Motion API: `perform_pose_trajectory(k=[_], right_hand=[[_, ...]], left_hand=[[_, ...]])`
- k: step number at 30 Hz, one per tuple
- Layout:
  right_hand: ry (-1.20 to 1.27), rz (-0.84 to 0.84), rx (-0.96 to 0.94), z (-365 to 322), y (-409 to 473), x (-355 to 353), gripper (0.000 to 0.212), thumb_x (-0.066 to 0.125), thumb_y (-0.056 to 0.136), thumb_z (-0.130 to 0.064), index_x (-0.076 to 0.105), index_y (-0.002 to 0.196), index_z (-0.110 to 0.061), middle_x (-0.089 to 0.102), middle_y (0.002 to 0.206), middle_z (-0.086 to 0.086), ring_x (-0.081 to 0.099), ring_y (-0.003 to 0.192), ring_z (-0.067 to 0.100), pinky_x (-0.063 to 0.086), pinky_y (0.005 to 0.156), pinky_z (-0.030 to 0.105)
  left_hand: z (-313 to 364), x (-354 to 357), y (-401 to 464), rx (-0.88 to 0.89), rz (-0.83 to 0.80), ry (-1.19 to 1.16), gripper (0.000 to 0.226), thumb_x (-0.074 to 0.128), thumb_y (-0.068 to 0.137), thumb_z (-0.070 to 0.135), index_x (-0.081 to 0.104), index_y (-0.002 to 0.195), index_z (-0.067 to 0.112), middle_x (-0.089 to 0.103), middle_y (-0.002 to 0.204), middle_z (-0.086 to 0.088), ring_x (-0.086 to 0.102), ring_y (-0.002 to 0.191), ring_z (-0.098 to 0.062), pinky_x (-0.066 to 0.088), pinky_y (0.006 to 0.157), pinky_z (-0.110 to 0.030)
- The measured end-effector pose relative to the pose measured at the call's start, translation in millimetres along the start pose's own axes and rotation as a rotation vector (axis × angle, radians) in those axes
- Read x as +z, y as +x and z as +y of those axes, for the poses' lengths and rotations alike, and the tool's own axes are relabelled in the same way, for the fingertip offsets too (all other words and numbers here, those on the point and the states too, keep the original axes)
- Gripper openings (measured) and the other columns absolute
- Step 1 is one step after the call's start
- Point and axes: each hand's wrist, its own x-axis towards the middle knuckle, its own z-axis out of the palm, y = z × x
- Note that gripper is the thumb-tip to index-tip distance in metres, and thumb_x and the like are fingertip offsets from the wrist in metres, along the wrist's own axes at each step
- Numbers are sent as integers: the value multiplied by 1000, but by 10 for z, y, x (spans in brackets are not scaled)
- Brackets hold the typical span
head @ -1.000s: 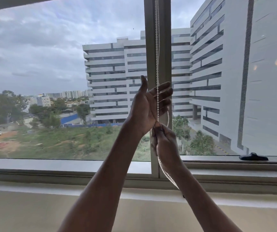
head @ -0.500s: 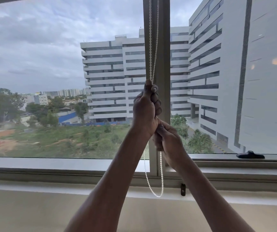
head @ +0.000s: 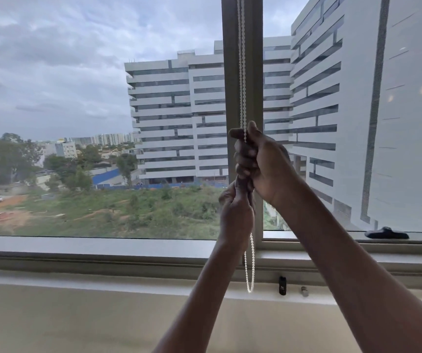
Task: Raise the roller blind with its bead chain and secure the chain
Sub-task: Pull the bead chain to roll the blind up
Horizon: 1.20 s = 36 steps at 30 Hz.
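Right hand (head: 260,159) fisted round the bead chain (head: 243,72) before the window mullion (head: 255,59) — left hand (head: 235,212) at its 7 o'clock, touching, gripping the chain too. Loop hanging toward 6 o'clock — clip (head: 282,285) at its 3 o'clock.

right hand (head: 263,159) now uppermost, left hand (head: 236,212) beneath

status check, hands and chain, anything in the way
Right hand grips bead chain, upper. Left hand grips it just below. Loop hangs free, unsecured. Nothing blocking.
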Motion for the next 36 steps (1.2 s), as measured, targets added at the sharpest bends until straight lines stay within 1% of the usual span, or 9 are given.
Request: perform_pose_trajectory(k=[10, 14, 17, 20, 25, 27, 29, 31, 36], right_hand=[[-86, 26, -145, 60, 76, -12, 37, 31, 103, -8, 47, 71, -17, 30, 42, -8, 17, 33, 4, 13, 36, 13], [-137, 51, -217, 98, 91, -66, 36, 31, 98, -1, 47, 69, -16, 32, 43, -7, 19, 33, 5, 16, 36, 13], [-193, 85, -258, 151, 71, -123, 36, 34, 98, -2, 47, 67, -16, 32, 42, -7, 20, 33, 6, 17, 37, 13], [-263, 124, -296, 293, -19, -167, 36, 37, 100, -5, 49, 67, -15, 33, 44, -5, 22, 34, 7, 17, 37, 16], [-348, 139, -254, 703, -248, -140, 37, 39, 103, -10, 48, 67, -15, 31, 53, 6, 24, 38, 9, 16, 37, 26], [-324, 145, -194, 839, -309, -134, 37, 38, 102, -6, 48, 67, -16, 30, 51, 1, 21, 39, 9, 14, 38, 25], [-294, 160, -172, 903, -332, -157, 42, 36, 100, -2, 48, 63, -19, 31, 49, -2, 21, 39, 10, 12, 39, 28], [-259, 167, -168, 901, -329, -195, 47, 35, 102, -3, 46, 60, -21, 32, 46, -4, 21, 38, 10, 12, 40, 31], [-252, 149, -167, 891, -306, -247, 53, 36, 104, -9, 48, 56, -27, 31, 42, -8, 22, 34, 7, 15, 35, 21]], left_hand=[[-111, -59, 126, 250, -30, 266, 41, 42, 99, 26, 40, 59, 26, 34, 47, 14, 25, 46, -3, 19, 45, -20], [-136, -212, 225, 31, -249, 110, 41, 45, 98, 29, 60, 59, 28, 43, 48, 14, 32, 44, -1, 26, 43, -16], [-23, -405, 393, -197, -420, 0, 37, 43, 94, 22, 75, 74, 19, 67, 67, 3, 58, 59, -9, 46, 59, -21], [211, -474, 607, -329, -375, -33, 45, 35, 98, 23, 76, 83, 11, 75, 83, -7, 69, 82, -20, 53, 78, -29], [739, -197, 816, -314, -380, -232, 60, 35, 98, 53, 60, 118, 2, 73, 106, -14, 70, 92, -23, 54, 88, -33], [849, -48, 788, -279, -388, -212, 57, 37, 96, 57, 66, 110, 10, 74, 92, -3, 68, 75, -15, 52, 69, -25], [827, 73, 722, -225, -303, -128, 50, 38, 97, 57, 69, 96, 18, 60, 62, 10, 46, 47, -3, 28, 42, -18], [751, 137, 648, -209, -205, -174, 43, 41, 99, 51, 65, 87, 18, 38, 48, 12, 25, 37, -1, 12, 37, -19], [685, 135, 658, -201, -135, -344, 38, 41, 102, 42, 57, 76, 21, 27, 42, 13, 17, 33, 0, 14, 29, -15]])
